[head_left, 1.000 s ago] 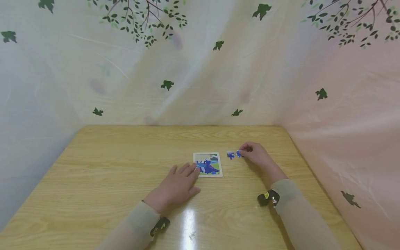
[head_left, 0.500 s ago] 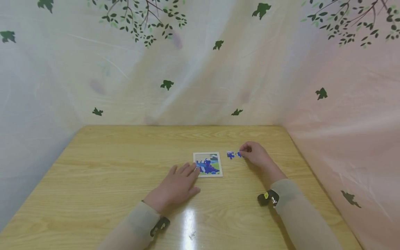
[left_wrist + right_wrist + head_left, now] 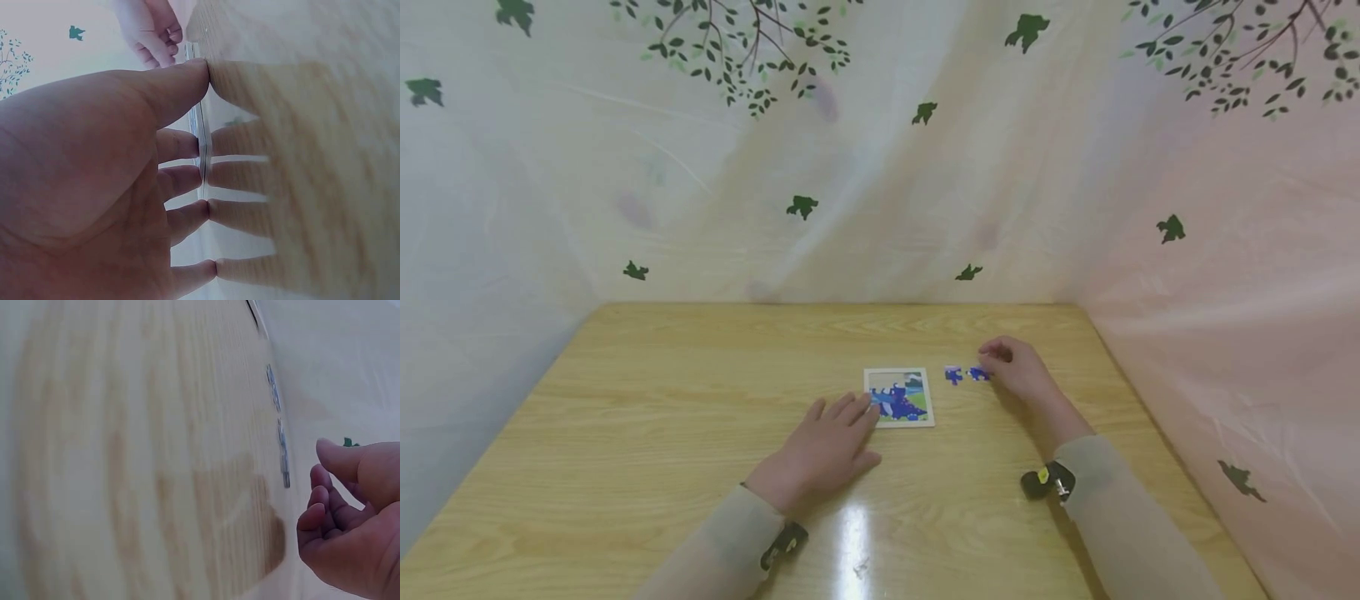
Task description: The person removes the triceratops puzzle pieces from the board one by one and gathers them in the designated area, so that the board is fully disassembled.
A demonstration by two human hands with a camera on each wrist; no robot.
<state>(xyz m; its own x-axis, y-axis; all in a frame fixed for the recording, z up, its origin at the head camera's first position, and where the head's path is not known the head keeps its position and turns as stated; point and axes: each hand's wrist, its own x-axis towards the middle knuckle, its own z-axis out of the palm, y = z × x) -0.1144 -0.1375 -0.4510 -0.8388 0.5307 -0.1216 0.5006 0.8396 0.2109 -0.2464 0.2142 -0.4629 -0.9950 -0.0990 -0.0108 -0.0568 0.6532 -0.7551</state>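
Observation:
My left hand [image 3: 820, 457] lies with spread fingers on the table. Its fingertips rest on the left edge of a small white-framed jigsaw puzzle [image 3: 898, 422] showing a blue dinosaur. In the left wrist view, the fingertips [image 3: 187, 145] meet the puzzle's thin side. Two loose blue jigsaw pieces, a left piece [image 3: 952, 375] and a right piece [image 3: 977, 374], lie right of the frame. My right hand [image 3: 1017, 367] hovers beside the right piece, fingers loosely curled. The right wrist view shows a gap between that hand [image 3: 356, 512] and the flat pieces, with nothing between thumb and fingers.
The wooden table [image 3: 700, 358] stretches out around the puzzle. A pale curtain [image 3: 865, 167] with printed leaves hangs behind it and along its sides. Each wrist carries a small black camera, the left camera [image 3: 784, 544] and the right camera [image 3: 1047, 481].
My right thumb and fingers have let go of the right jigsaw piece and lifted slightly away. That piece now lies turned, showing more of its surface. The left hand has stayed in place.

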